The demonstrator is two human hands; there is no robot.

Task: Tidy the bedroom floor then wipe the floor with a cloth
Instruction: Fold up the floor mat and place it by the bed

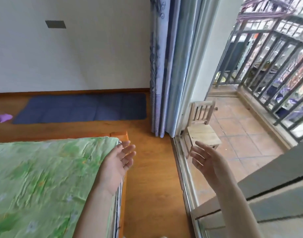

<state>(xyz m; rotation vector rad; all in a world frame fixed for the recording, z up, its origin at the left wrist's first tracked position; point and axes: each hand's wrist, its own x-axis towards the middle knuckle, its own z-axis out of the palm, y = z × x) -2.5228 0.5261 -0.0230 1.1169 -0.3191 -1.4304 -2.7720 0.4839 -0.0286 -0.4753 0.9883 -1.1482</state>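
My left hand (119, 162) hovers over the corner of the bed, palm turned inward, fingers straight and empty. My right hand (203, 159) is raised over the sliding-door track, fingers loosely spread and holding nothing. The wooden floor (150, 177) runs between the bed and the door. A crumpled purple cloth (2, 118) lies on the floor at the far left, beside a dark blue mat (82, 108) that lies flat along the wall.
A bed with a green floral sheet (41, 177) fills the lower left, on an orange wooden frame (120, 134). A blue curtain (166, 69) hangs by the sliding-door track (185, 177). A small wooden chair (202, 124) stands on the tiled balcony, with a metal railing (267, 69) behind.
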